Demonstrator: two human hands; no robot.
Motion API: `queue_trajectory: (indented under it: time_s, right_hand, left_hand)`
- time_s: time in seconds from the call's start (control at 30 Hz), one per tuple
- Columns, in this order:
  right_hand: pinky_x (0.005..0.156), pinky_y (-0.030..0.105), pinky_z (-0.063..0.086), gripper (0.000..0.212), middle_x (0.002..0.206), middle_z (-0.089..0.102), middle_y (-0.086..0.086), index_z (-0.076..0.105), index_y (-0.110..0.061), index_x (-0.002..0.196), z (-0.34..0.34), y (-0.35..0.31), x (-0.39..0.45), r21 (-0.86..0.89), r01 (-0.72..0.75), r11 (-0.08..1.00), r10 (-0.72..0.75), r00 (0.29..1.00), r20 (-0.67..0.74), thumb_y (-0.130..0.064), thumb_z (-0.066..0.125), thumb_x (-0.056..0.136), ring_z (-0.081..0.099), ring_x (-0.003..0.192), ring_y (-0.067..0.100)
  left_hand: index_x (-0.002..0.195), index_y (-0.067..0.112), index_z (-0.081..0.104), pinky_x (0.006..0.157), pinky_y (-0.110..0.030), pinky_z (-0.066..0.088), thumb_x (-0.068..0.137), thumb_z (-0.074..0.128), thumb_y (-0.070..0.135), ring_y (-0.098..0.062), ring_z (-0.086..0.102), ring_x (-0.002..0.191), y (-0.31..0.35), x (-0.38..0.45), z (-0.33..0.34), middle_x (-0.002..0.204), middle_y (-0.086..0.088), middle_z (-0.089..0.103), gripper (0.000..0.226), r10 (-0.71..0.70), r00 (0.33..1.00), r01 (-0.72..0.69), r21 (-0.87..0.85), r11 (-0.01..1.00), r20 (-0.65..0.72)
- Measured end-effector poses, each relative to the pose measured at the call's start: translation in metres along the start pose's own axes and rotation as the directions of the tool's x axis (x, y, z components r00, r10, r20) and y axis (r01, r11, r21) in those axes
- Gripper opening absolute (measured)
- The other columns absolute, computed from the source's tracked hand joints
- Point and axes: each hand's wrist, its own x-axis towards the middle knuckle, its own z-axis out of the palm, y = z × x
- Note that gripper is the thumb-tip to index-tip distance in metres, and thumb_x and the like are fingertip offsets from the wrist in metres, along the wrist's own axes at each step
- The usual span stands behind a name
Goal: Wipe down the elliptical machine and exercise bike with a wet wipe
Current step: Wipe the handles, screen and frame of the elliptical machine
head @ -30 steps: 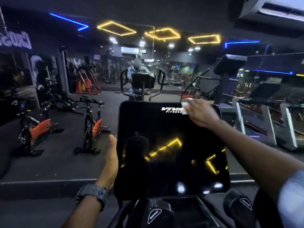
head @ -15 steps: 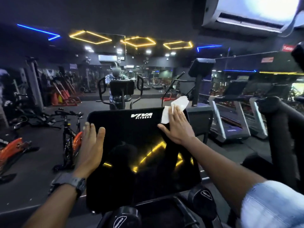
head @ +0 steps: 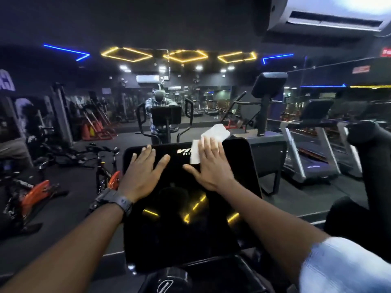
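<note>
The elliptical's glossy black console screen [head: 190, 225] fills the lower middle, tilted toward me, with a white logo near its top edge. My right hand [head: 211, 163] lies flat with straight fingers on the upper part of the screen and presses a white wet wipe [head: 213, 136] against it; the wipe sticks out past the fingertips and over the top edge. My left hand [head: 143, 170], with a dark watch on the wrist, rests flat with spread fingers on the upper left of the screen. A black padded handle [head: 374, 149] of the machine rises at the right.
A mirror wall ahead reflects me and the machine. Black and orange exercise bikes [head: 105, 174] stand on the floor to the left. Treadmills [head: 313, 153] line the right side. An air conditioner [head: 334, 15] hangs at the upper right.
My left hand has moved from the screen's left edge onto its upper left face. My right hand with the wipe slid leftward along the top, now covering part of the logo.
</note>
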Motion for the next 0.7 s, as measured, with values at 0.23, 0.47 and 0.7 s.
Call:
queue_trajectory:
  time_s: [0.23, 0.47, 0.7]
  right_hand:
    - [0.123, 0.041, -0.002, 0.086, 0.164, -0.010, 0.010, -0.008, -0.010, 0.156, 0.001, -0.082, 0.028, 0.016, 0.368, 0.930, -0.368, 0.926, 0.079, -0.051, 0.038, 0.096, -0.015, 0.150, 0.022]
    - [0.123, 0.049, 0.000, 0.106, 0.163, 0.002, 0.017, 0.001, -0.004, 0.156, 0.009, 0.064, -0.017, -0.041, -0.154, 0.987, 0.153, 0.988, -0.023, -0.084, 0.003, 0.086, -0.003, 0.152, 0.026]
    - [0.124, 0.045, 0.004, 0.107, 0.164, -0.005, 0.015, 0.001, -0.003, 0.156, 0.002, 0.028, -0.008, 0.074, 0.047, 0.996, -0.049, 0.999, 0.023, -0.083, 0.016, 0.086, -0.008, 0.151, 0.026]
  left_hand:
    - [0.161, 0.014, 0.019, 0.126, -0.032, -0.007, 0.097, 0.013, 0.075, -0.010, 0.006, 0.157, -0.002, 0.001, 0.002, 0.170, -0.003, 0.013, 0.089, 0.060, 0.997, -0.060, 0.013, 0.998, -0.056]
    - [0.160, 0.008, 0.021, 0.125, -0.031, -0.007, 0.090, 0.014, 0.077, -0.010, 0.002, 0.157, -0.010, -0.003, -0.005, 0.170, -0.004, 0.010, 0.099, 0.070, 0.997, -0.071, 0.101, 0.992, 0.011]
    - [0.157, 0.002, 0.029, 0.128, -0.040, 0.002, 0.089, 0.005, 0.078, -0.023, 0.014, 0.157, 0.027, 0.005, 0.011, 0.168, -0.014, 0.021, 0.105, 0.063, 0.996, -0.049, 0.228, 0.972, -0.055]
